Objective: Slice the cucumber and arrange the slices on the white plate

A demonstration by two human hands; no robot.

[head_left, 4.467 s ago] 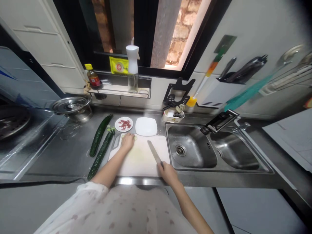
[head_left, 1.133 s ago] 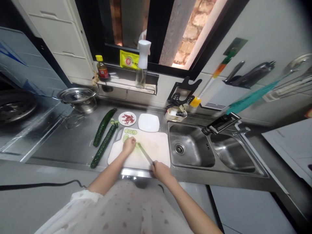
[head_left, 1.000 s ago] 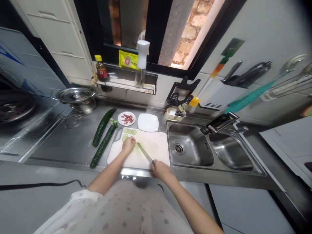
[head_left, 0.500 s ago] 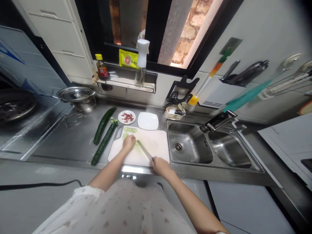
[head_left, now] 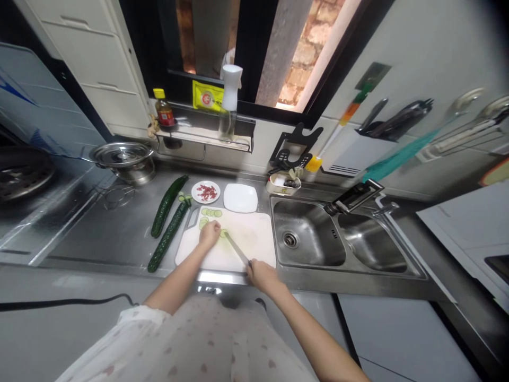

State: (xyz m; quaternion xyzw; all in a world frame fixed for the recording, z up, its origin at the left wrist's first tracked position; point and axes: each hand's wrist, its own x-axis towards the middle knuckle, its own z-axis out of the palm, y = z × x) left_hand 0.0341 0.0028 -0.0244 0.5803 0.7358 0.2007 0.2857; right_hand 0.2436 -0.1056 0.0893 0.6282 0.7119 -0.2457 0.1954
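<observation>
White in the head view, the board (head_left: 252, 228) carries slices (head_left: 211, 213) toward its far left corner. On it, the left hand (head_left: 209, 234) curls its fingers (head_left: 215, 225) near a lone slice (head_left: 223, 233); whether they grip anything, I cannot tell. At the board's near edge, the right hand (head_left: 262, 274) grips the knife (head_left: 237, 248), tip beside that slice. Two cucumbers (head_left: 169, 237) lie left of the board.

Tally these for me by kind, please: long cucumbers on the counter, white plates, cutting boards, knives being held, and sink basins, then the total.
Long cucumbers: 2
White plates: 2
Cutting board: 1
Held knife: 1
Sink basins: 2
Total: 8
</observation>
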